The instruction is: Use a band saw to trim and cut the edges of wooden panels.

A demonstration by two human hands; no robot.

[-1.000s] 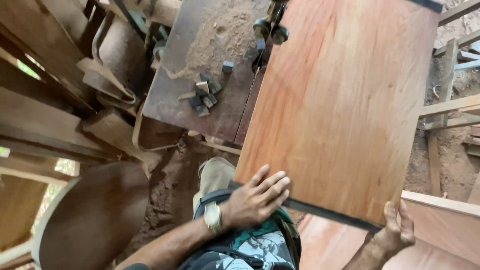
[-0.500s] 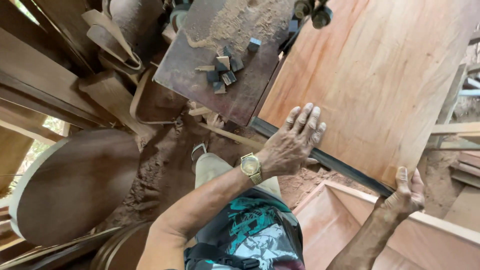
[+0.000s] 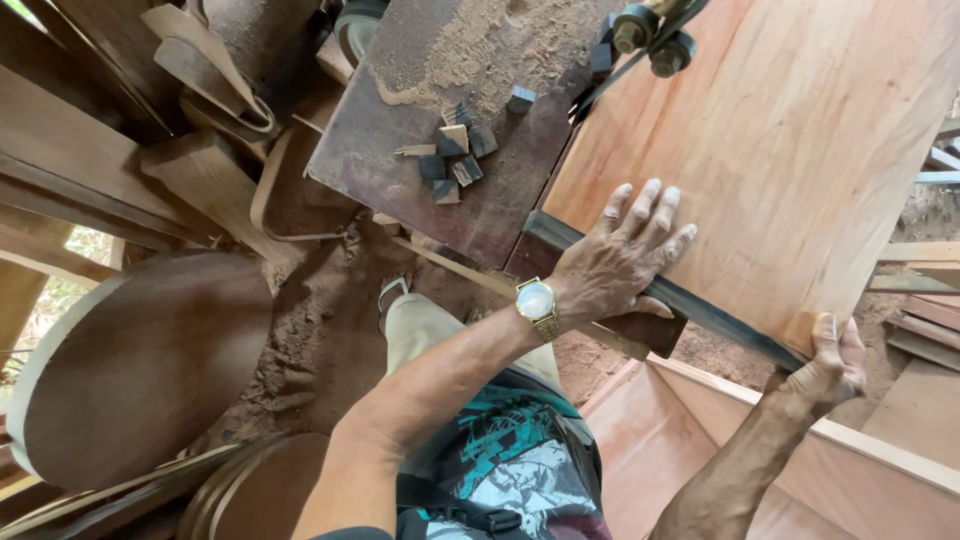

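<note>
A large reddish plywood panel (image 3: 780, 150) lies across the saw table (image 3: 440, 200), with a dark strip along its near edge. My left hand (image 3: 620, 255), a gold watch on its wrist, rests flat with fingers spread on the panel's near edge. My right hand (image 3: 825, 365) grips the panel's near right corner from below. A saw blade guide with round rollers (image 3: 650, 35) stands at the panel's far left edge.
Several small wood blocks (image 3: 455, 155) and sawdust lie on the saw table. A round wooden tabletop (image 3: 140, 360) leans at the left, with planks and curved offcuts (image 3: 200, 80) behind it. A wooden box frame (image 3: 760, 450) sits under my right arm. The dirt floor (image 3: 320, 330) is below.
The view has shifted. My left hand slid along the panel's near edge, fingers still spread. My right hand keeps hold of the corner, and the panel sits closer to the blade guide.
</note>
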